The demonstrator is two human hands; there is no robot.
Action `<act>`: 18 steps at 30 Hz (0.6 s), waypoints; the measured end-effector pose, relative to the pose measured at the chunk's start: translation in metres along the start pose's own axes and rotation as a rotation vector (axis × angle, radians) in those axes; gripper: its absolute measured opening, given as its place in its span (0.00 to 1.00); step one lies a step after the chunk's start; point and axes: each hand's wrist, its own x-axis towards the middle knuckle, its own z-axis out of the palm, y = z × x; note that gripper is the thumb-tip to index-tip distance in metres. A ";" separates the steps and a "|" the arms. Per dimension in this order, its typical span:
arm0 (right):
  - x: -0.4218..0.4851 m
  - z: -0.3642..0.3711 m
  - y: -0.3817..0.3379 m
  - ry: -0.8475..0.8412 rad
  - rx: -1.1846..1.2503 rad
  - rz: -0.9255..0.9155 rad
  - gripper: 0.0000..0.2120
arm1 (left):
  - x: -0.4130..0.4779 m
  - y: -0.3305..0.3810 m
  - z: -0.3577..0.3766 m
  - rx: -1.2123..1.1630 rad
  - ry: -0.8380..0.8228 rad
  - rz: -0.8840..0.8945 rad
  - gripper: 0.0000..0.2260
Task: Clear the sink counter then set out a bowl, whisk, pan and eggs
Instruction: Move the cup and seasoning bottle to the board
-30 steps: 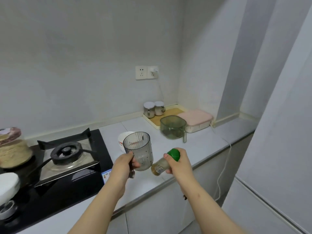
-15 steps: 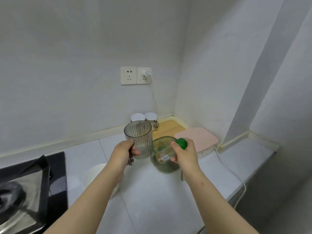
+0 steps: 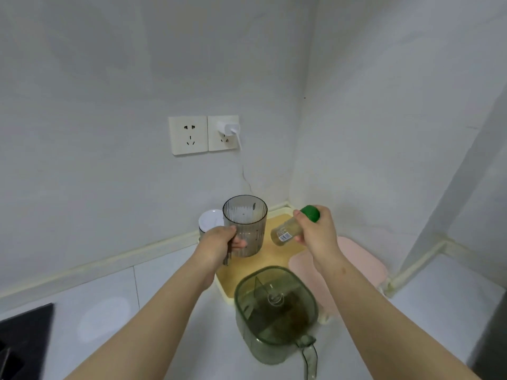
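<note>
In the left grip (image 3: 216,244), fingers curled round the handle, a ribbed grey cup (image 3: 245,226): upright, lifted clear of the worktop (image 3: 109,297), over the left end of a yellow tray (image 3: 274,260).

In the right grip (image 3: 315,231), pinched between thumb and fingers just below its green cap, a small bottle (image 3: 284,233): tilted, cap up and to the right, base down toward the cup, just beside it but apart, also over the tray.

Tray tucked into the worktop's back right corner. At its back left, a white-lidded jar (image 3: 210,219), partly hidden behind cup and left grip. Along its right side, a pink-lidded box (image 3: 356,267); touching or only close, cannot tell. Before the tray, toward the worktop's front edge, a green see-through jug (image 3: 274,311), open-topped, handle to the front.

On the back wall, two sockets (image 3: 189,135), a white plug (image 3: 229,128) in the right one. At the worktop's left edge, a corner of a black hob (image 3: 24,338).
</note>
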 end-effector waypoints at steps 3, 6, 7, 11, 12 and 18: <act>0.036 0.003 0.010 -0.021 -0.018 0.024 0.12 | 0.022 -0.002 0.004 0.015 0.039 0.001 0.16; 0.056 0.009 0.023 -0.047 -0.041 0.044 0.12 | 0.032 -0.006 0.000 0.020 0.088 -0.016 0.16; 0.060 0.012 0.028 -0.061 -0.050 0.048 0.12 | 0.034 -0.008 -0.001 0.027 0.099 -0.025 0.16; 0.069 0.026 0.040 -0.136 -0.074 0.075 0.11 | 0.045 -0.016 -0.011 0.050 0.102 -0.096 0.17; 0.071 0.028 0.041 -0.147 -0.082 0.076 0.11 | 0.048 -0.018 -0.013 0.061 0.092 -0.113 0.17; 0.086 0.038 0.049 -0.191 -0.120 0.074 0.11 | 0.066 -0.033 -0.015 0.101 -0.036 -0.209 0.16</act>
